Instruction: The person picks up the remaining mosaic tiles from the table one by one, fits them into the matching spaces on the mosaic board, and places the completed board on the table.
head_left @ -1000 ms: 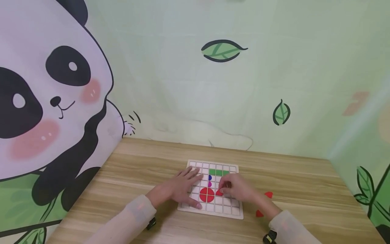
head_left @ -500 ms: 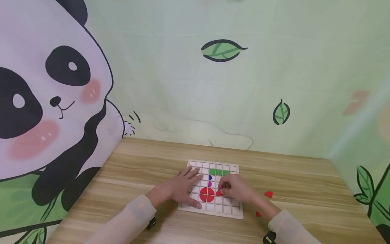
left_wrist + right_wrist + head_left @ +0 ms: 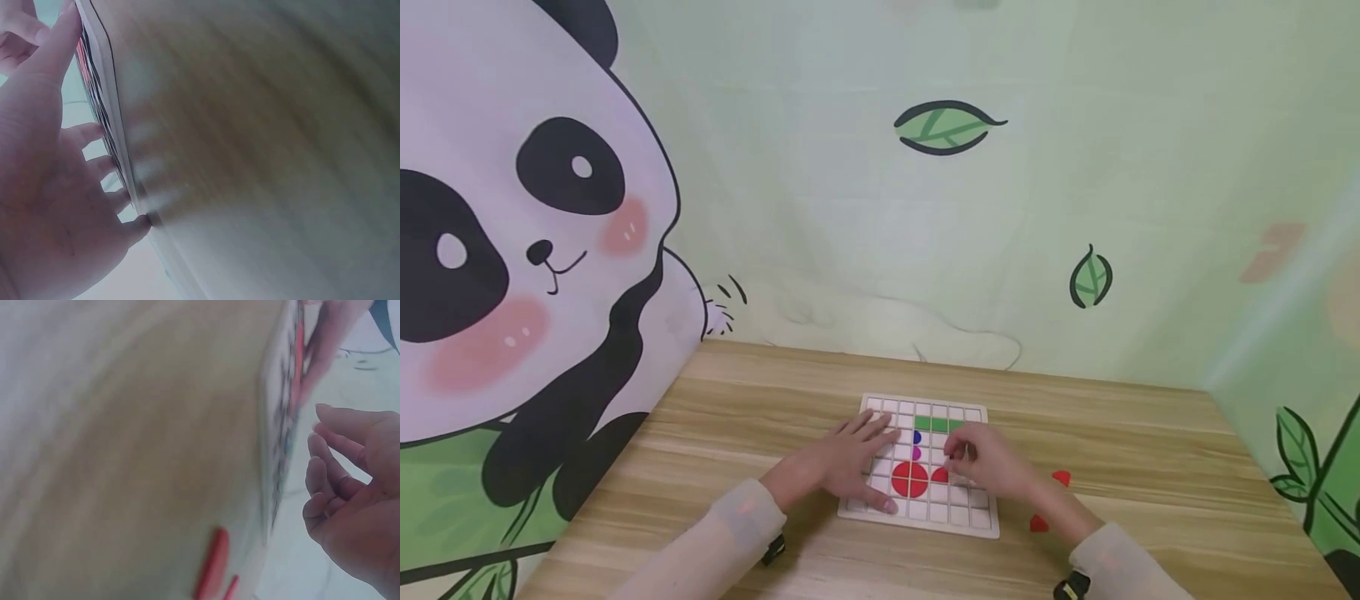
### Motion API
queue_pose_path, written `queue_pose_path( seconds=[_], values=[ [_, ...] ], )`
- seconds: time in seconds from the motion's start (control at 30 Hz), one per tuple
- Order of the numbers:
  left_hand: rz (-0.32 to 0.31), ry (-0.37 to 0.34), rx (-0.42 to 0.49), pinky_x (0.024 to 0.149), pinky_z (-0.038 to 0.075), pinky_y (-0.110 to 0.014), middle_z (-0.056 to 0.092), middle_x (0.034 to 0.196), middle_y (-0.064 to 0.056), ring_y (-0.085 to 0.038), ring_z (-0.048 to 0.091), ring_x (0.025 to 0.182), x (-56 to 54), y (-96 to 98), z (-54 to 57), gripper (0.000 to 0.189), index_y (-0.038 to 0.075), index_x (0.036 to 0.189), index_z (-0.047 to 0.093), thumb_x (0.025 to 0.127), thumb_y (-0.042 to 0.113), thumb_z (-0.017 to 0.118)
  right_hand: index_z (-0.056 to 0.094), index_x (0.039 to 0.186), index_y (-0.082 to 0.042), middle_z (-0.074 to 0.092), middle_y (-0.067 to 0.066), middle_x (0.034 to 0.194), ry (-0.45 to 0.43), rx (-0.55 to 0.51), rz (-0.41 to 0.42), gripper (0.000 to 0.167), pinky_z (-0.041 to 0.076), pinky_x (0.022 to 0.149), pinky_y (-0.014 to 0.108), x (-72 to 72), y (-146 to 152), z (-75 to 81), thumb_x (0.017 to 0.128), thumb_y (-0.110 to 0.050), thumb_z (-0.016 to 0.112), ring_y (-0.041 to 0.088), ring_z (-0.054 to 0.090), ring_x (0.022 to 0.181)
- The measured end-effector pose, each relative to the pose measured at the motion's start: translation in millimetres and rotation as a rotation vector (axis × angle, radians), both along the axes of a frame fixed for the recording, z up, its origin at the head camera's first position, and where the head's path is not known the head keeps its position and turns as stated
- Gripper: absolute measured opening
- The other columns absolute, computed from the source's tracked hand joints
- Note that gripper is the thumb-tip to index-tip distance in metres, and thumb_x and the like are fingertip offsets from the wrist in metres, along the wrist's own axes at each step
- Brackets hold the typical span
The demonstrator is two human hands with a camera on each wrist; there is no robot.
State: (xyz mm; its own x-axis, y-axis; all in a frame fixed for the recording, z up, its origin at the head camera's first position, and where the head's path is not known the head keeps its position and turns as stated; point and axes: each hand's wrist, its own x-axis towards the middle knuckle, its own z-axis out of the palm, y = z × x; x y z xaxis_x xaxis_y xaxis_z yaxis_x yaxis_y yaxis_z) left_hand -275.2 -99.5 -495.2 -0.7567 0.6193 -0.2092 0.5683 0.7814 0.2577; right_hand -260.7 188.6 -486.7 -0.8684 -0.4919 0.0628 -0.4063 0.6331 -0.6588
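A white square grid board [image 3: 940, 524] lies on the wooden table. My left hand [image 3: 850, 462] rests on its left side with fingers spread flat; the left wrist view shows these fingertips [image 3: 139, 226] along the board's edge. On the grid are a red circle [image 3: 901, 489] made of quarter pieces, a green strip [image 3: 938, 424], a blue half-circle [image 3: 917, 437] and a magenta half-circle [image 3: 916, 453]. Just right of the circle lies a red quarter piece [image 3: 937, 475]. My right hand [image 3: 988, 462] hovers right beside that piece, fingers loosely bent. In the right wrist view, nothing shows between thumb and fingers.
Two loose red pieces lie on the table right of the board, one [image 3: 1061, 478] behind the right forearm and one [image 3: 1038, 523] before it. A cloth backdrop with a panda [image 3: 572, 250] and leaves surrounds the table [image 3: 760, 392].
My right hand has drawn slightly up and right, off the red quarter piece, which stays on the board and shows more fully. The left hand has stayed put.
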Motion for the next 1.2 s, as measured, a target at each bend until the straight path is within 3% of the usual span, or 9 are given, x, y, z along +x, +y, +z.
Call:
queue_pose_path(
  seconds=[0.43,0.8,1.2],
  values=[
    [0.002,-0.006,-0.007,0.129,0.012,-0.06,0.007,0.179,-0.006,-0.036,0.001,0.164,1.7,-1.6,-1.6,0.118,0.024,0.171,0.022,0.081,0.084,0.069,0.073,0.109,-0.006,0.065,-0.002,0.094,0.032,-0.017,-0.082,0.012,0.053,0.067,0.026,1.4,43.3,26.0,0.098,-0.009,0.077,0.019,0.058,0.086],
    [-0.006,0.005,-0.024,0.13,0.011,-0.058,0.006,0.179,-0.005,-0.035,0.001,0.164,0.1,-1.9,-1.2,0.119,0.024,0.171,0.021,0.081,0.084,0.069,0.072,0.11,-0.005,0.068,0.001,0.098,0.05,0.033,-0.107,0.011,0.055,0.073,0.028,0.3,68.3,25.1,0.099,-0.007,0.075,0.019,0.059,0.089],
    [-0.002,-0.007,-0.02,0.13,0.01,-0.057,0.005,0.179,-0.003,-0.034,-0.001,0.164,-1.2,-2.6,-3.3,0.119,0.026,0.171,0.02,0.08,0.086,0.068,0.073,0.106,-0.004,0.067,-0.001,0.095,0.059,0.068,-0.113,0.011,0.055,0.071,0.028,4.3,85.2,20.1,0.096,-0.006,0.077,0.017,0.06,0.087]
  ],
)
